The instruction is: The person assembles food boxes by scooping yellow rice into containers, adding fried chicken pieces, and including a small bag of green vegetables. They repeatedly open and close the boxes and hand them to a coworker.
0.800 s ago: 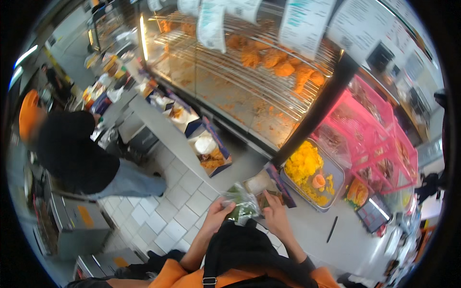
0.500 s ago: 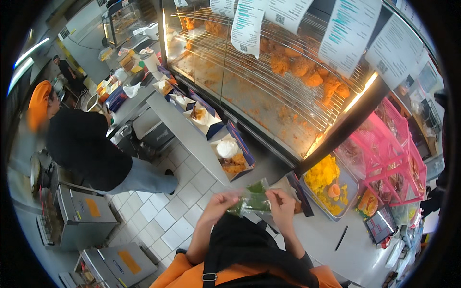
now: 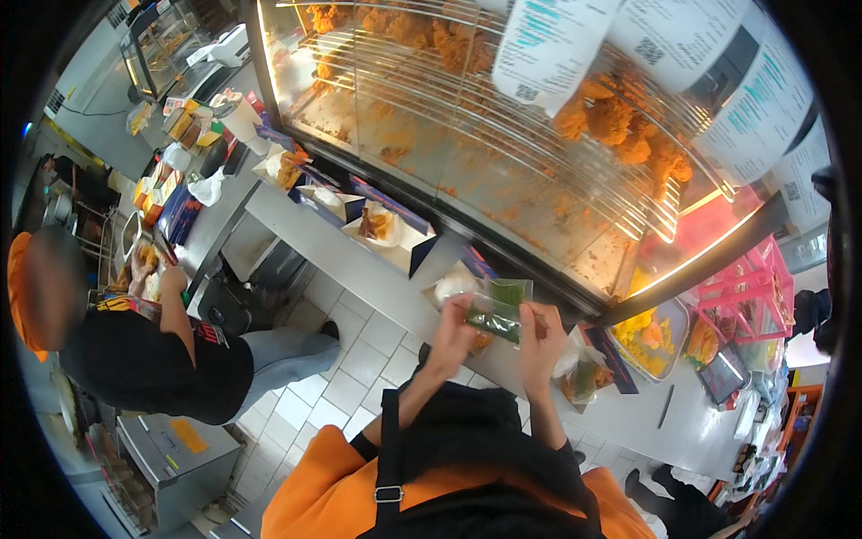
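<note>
Two small clear packets with green contents (image 3: 494,322) stretch between my hands, joined or overlapping; I cannot tell which. My left hand (image 3: 453,334) pinches one end, fingers closed. On the other side, my right hand (image 3: 541,341) grips the packets between thumb and fingers. Right behind them is an open food box with a white rice mound (image 3: 456,287), partly hidden by my hands. To the right of my right hand, another open box (image 3: 593,373) holds a green packet and wrapped food.
A lit glass cabinet (image 3: 503,180) with fried chicken (image 3: 620,126) stands behind the counter (image 3: 323,229). Open food boxes (image 3: 382,229) line up leftward. At right are a tray of yellow food (image 3: 660,337), a pink basket (image 3: 745,287) and a pen (image 3: 665,406). A co-worker (image 3: 162,359) stands at left.
My view has swung, and the cabinet looks nearer. My hands with the packets now hang in front of the rice box, and the packets are held flatter. The co-worker's hands have come into view.
</note>
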Demonstrator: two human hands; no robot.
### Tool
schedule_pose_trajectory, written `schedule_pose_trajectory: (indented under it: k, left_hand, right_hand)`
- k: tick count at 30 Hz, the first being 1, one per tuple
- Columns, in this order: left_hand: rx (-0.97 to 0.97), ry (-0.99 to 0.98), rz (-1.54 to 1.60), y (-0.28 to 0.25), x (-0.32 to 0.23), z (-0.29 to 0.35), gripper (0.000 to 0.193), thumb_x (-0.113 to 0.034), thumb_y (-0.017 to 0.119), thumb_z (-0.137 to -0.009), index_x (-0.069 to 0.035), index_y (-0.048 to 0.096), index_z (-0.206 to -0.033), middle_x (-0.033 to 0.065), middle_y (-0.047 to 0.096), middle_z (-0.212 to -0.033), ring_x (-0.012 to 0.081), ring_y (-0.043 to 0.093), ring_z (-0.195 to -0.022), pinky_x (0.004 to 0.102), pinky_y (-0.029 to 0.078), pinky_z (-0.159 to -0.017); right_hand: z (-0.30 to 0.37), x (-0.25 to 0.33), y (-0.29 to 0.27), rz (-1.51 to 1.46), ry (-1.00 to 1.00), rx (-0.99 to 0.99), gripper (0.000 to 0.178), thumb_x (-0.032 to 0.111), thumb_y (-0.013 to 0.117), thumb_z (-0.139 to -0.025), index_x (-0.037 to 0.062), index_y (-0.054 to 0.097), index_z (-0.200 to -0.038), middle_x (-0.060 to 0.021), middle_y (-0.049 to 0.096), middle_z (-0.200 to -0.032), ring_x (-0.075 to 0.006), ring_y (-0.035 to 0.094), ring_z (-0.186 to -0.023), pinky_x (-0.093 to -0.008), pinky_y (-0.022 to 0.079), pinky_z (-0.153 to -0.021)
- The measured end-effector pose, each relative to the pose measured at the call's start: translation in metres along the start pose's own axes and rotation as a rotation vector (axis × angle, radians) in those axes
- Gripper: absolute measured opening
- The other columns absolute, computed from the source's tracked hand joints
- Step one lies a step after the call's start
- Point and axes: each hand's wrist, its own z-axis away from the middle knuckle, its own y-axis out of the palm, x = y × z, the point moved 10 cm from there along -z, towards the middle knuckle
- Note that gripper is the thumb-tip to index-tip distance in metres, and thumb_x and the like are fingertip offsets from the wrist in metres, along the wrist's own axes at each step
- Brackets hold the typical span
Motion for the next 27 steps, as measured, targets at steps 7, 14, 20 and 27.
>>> schedule_pose_trajectory:
  k: [7,14,20,27]
  left_hand:
    - [-0.484,-0.050,0.005,-0.134,0.006,-0.045,0.020,-0.020,0.059,-0.095,-0.002,0.052,-0.099,0.0114,0.058,-0.084,0.0159,0.058,-0.062,0.0295,0.047,-0.056]
    - [-1.005,0.158,-1.053,-0.186,0.021,-0.103,0.039,-0.033,0.063,-0.090,-0.006,0.050,-0.115,0.0197,0.046,-0.114,0.0330,0.042,-0.106,0.0453,0.030,-0.094]
    - [-0.583,-0.085,-0.251,-0.136,0.071,0.007,0.038,-0.034,0.047,-0.099,0.000,0.047,-0.117,0.0148,0.046,-0.114,0.0239,0.045,-0.103,0.0356,0.034,-0.091]
    - [0.269,-0.261,0.353,0.027,-0.043,0.069,0.024,-0.008,0.059,-0.094,-0.001,0.053,-0.116,0.0072,0.064,-0.095,0.0133,0.060,-0.097,0.0275,0.047,-0.084]
  right_hand:
    - [-0.010,0.008,-0.018,-0.429,-0.024,-0.240,0.016,0.019,0.054,-0.098,0.0042,0.058,-0.092,0.0020,0.057,-0.085,-0.0045,0.049,-0.076,-0.0204,0.041,-0.070]
    - [-0.015,0.026,-0.034,-0.305,-0.087,-0.167,0.014,0.017,0.056,-0.097,0.0042,0.056,-0.093,0.0033,0.054,-0.082,-0.0036,0.046,-0.075,-0.0190,0.037,-0.067]
    - [0.007,0.019,-0.035,-0.065,-0.054,-0.036,0.011,0.013,0.061,-0.093,0.0026,0.061,-0.092,0.0023,0.058,-0.082,-0.0048,0.052,-0.075,-0.0199,0.041,-0.067]
    - [0.041,0.033,0.007,0.203,-0.050,0.569,0.011,0.007,0.061,-0.091,-0.0021,0.068,-0.091,-0.0062,0.065,-0.082,-0.0106,0.060,-0.074,-0.0233,0.047,-0.064]
